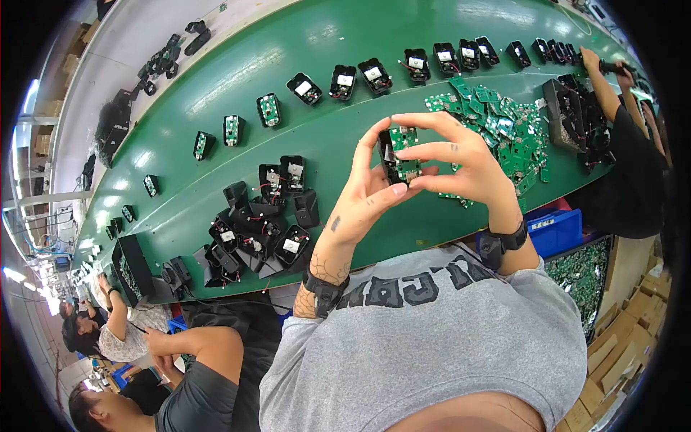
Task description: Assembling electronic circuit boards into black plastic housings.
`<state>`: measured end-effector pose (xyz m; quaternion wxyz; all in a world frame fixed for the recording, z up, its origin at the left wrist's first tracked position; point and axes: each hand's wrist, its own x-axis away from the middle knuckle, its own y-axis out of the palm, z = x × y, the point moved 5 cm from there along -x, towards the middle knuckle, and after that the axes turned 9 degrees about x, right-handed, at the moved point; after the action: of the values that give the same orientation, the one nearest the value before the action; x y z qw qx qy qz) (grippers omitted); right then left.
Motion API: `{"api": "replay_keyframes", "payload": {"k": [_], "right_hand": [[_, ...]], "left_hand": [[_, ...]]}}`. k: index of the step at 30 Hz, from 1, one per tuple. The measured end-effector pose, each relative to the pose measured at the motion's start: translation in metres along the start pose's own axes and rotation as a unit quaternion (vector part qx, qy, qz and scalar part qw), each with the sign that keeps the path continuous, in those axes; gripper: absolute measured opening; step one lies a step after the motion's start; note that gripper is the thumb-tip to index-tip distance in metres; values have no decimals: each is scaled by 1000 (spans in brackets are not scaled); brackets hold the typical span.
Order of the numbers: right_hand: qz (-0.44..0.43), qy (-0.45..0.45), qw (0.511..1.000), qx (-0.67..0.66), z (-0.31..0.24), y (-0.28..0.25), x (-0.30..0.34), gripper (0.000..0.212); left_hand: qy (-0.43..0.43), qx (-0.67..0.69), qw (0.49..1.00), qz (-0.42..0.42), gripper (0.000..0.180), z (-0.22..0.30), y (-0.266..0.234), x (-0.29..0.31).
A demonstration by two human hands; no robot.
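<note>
Above the green table, my left hand (pixel 354 199) is closed round a small black plastic housing (pixel 386 160), thumb below and fingers above. A green circuit board (pixel 407 137) stands against the housing's open side, partly behind my fingers. My right hand (pixel 464 160) grips this board from the right, with fingertips on its face and edges. Whether the board is seated inside the housing, I cannot tell. To the right lies a spread pile of loose green circuit boards (pixel 507 137). Left of my left hand sits a heap of black housings (pixel 252 223), some with wires.
A curved row of black housings (pixel 342 82) runs along the table (pixel 302 137), some showing green boards. A black bin (pixel 563 119) stands at the right beside a co-worker's arm (pixel 606 90). A blue crate (pixel 554 232) is below the table edge. Other people sit at lower left.
</note>
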<state>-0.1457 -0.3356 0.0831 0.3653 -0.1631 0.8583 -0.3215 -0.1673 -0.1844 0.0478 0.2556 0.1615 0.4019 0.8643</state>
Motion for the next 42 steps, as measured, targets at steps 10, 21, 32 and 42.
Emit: {"api": "replay_keyframes", "payload": {"k": [10,21,32,42], "right_hand": [[8,3,1000,24,-8,-4,3,54],[7,-16,998,61,-4,-3,6,46],[103,166,960,-202,1,5,12,46],[108,312,832,-446,30,39,35,36]], "left_hand": [[-8,19,1000,24,83,-7,3,-2],[5,28,1000,-3,89,-8,5,-4],[15,-35,999,23,71,-14,11,-9],[28,-222,969,104,50,-19,4,-15]]}}
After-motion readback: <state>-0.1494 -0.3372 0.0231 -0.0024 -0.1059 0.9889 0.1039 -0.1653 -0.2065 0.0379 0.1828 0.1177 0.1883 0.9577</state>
